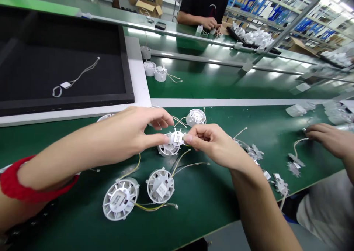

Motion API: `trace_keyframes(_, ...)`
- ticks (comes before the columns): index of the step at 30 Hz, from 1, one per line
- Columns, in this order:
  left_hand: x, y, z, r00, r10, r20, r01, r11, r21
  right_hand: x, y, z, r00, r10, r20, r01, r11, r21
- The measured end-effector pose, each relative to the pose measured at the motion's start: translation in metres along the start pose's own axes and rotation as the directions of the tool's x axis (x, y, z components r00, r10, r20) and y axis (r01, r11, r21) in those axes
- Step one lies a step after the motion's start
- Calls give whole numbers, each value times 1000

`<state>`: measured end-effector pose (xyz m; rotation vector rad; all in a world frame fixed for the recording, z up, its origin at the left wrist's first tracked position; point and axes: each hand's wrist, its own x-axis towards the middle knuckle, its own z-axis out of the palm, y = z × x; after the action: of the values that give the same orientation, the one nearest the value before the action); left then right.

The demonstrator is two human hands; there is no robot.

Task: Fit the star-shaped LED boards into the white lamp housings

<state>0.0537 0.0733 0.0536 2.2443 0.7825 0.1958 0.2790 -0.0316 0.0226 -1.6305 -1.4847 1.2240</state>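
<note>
In the middle of the green worktop, my right hand (207, 142) pinches the edge of a small white labelled disc (177, 137) with spiky arms. The disc is over a round white spoked housing (167, 152). My left hand (146, 127) has its thumb apart from its fingers; the thumb tip touches the left side of the disc or the housing, I cannot tell which. Nearer me lie two more spoked housings with labels, one on the left (121, 199) and one on the right (160, 186), both trailing thin wires with connectors. Another housing (196, 117) stands just behind my hands.
A black-lined tray (128, 81) at the left holds a wired piece (66, 85). Several loose spiky discs (281, 184) lie at the right, near another person's hand (326, 136). White housings (160, 74) stand farther back. Across the bench, a person (204, 7) handles small parts.
</note>
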Motion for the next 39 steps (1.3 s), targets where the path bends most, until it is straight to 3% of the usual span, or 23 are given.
trace_keyframes(5, -4, -2, 13, 990, 65, 126, -90, 974, 206, 5, 2, 6, 990, 98, 103, -96, 995, -27)
trace_keyframes(9, -3, -4, 22, 988, 105, 111, -133, 946, 295, 6, 2, 8, 984, 146, 104, -138, 987, -83)
trace_keyframes(14, 0, -5, 28, 979, 184, 93, -204, 922, 329, 4, -1, 8, 990, 121, 78, -112, 987, -111)
trace_keyframes(22, 1, -6, 26, 986, 144, 89, -164, 943, 289, 2, -2, 9, 995, 82, 64, -75, 992, -102)
trace_keyframes(28, 2, -8, 26, 996, 48, 79, -71, 945, 319, 3, -3, 9, 996, 82, 40, -77, 990, -120)
trace_keyframes(39, 2, -7, 25, 994, 50, 95, -77, 948, 308, 4, -2, 11, 995, 88, 47, -82, 989, -126)
